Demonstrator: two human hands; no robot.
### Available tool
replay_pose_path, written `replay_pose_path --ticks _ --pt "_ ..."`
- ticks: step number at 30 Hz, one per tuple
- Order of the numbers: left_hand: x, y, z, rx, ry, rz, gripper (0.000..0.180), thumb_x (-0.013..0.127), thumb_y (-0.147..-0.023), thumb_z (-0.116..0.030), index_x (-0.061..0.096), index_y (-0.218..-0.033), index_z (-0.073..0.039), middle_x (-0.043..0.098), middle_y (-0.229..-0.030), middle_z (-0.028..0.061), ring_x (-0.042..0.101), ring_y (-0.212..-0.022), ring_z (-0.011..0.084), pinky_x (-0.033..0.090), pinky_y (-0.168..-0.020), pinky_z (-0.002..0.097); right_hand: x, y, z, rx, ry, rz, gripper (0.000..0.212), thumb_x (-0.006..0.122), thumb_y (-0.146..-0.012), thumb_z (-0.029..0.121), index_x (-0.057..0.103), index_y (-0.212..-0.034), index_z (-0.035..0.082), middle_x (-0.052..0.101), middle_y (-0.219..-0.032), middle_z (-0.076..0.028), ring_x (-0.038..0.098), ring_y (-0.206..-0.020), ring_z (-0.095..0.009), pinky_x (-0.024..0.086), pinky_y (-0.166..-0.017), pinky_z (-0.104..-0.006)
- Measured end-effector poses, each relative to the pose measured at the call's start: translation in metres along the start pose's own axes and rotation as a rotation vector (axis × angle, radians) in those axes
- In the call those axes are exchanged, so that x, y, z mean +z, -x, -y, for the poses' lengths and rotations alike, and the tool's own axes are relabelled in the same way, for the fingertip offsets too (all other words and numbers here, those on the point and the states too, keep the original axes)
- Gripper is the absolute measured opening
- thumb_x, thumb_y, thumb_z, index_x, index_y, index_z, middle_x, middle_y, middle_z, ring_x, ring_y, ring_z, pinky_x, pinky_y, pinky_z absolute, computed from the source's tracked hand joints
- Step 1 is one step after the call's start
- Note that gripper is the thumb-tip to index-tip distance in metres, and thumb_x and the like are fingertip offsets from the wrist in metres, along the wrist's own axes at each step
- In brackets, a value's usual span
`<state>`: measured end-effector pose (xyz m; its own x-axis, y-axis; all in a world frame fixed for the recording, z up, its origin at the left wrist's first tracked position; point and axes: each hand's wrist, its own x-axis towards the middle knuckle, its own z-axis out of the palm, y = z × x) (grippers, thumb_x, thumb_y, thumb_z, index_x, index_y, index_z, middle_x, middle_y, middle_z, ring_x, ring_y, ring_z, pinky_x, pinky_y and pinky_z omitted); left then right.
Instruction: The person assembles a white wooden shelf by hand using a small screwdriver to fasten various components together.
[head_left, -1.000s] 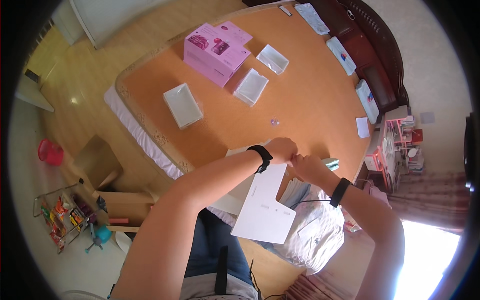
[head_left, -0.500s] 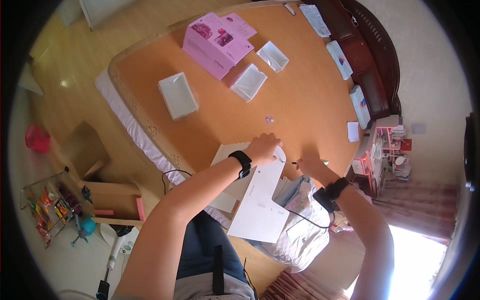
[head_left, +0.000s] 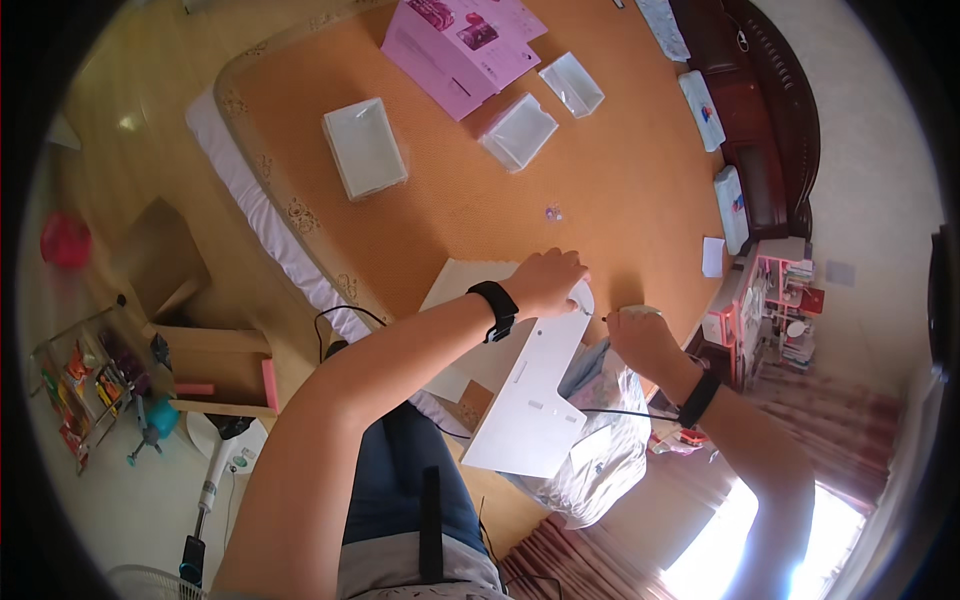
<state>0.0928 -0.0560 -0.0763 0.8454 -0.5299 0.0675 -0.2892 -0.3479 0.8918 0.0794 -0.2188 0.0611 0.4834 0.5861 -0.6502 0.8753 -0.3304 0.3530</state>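
Head view: your left hand point(head_left: 548, 283) clamps its fingers on the panel point(head_left: 535, 390); your right hand point(head_left: 645, 342) holds a tool point(head_left: 605, 319) in closed fingers. Panel work looks unfinished; what's done is unclear.

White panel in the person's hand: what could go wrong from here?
The thin tool in the right hand might slip and poke the left hand, which grips the white panel close by. The black cable stretching from the panel's edge toward the right wristband might snag.
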Motion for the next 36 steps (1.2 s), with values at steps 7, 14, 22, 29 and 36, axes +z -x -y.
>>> replay_pose_path --ticks 7,14,22,29,36 --pt "0.013 -0.004 0.003 0.028 0.052 -0.083 0.040 0.069 -0.070 -0.018 0.058 -0.108 -0.009 0.055 -0.105 0.0099 0.051 -0.102 0.0287 0.044 -0.085 0.0407 0.063 -0.006 -0.030 -0.032 -0.501 -0.257 0.009 0.055 -0.077 0.012 0.054 -0.072 0.005 0.044 -0.051 -0.003 0.048 -0.044 -0.017 0.034 -0.040 -0.0320" --pt "0.008 -0.009 -0.023 0.164 -0.156 -0.034 0.030 0.071 -0.069 -0.018 0.064 -0.098 -0.018 0.058 -0.104 0.0048 0.050 -0.107 0.0279 0.028 -0.093 0.0635 0.034 -0.028 -0.020 1.064 -1.677 0.543 0.018 0.048 -0.083 0.011 0.053 -0.067 0.005 0.029 -0.048 0.005 0.022 -0.032 -0.009 0.012 -0.035 -0.0261" --pt "-0.001 -0.041 -0.041 0.140 -0.163 0.172 0.015 0.066 -0.072 -0.027 0.067 -0.065 -0.013 0.061 -0.062 0.0064 0.059 -0.070 0.0236 0.032 -0.091 0.0429 0.010 -0.010 -0.014 0.243 -0.705 -0.163 0.017 0.055 -0.083 0.017 0.057 -0.072 0.005 0.047 -0.054 -0.005 0.046 -0.042 -0.017 0.035 -0.039 -0.0303" --pt "-0.002 -0.043 -0.035 0.211 -0.221 0.228 0.015 0.069 -0.068 -0.027 0.065 -0.062 -0.013 0.060 -0.062 0.0048 0.059 -0.070 0.0206 0.033 -0.083 0.0383 0.021 -0.001 -0.009 -0.094 0.096 -0.340 0.017 0.056 -0.077 0.014 0.055 -0.092 0.006 0.049 -0.062 -0.005 0.056 -0.052 -0.019 0.044 -0.046 -0.0323" --pt "0.005 -0.041 -0.032 0.155 -0.105 0.215 0.010 0.068 -0.070 -0.024 0.066 -0.067 -0.014 0.063 -0.067 0.0030 0.059 -0.074 0.0189 0.033 -0.082 0.0376 0.021 -0.009 -0.004 0.281 -0.411 -0.067 0.016 0.057 -0.079 0.019 0.062 -0.081 0.004 0.061 -0.069 -0.012 0.063 -0.064 -0.026 0.049 -0.053 -0.0354"
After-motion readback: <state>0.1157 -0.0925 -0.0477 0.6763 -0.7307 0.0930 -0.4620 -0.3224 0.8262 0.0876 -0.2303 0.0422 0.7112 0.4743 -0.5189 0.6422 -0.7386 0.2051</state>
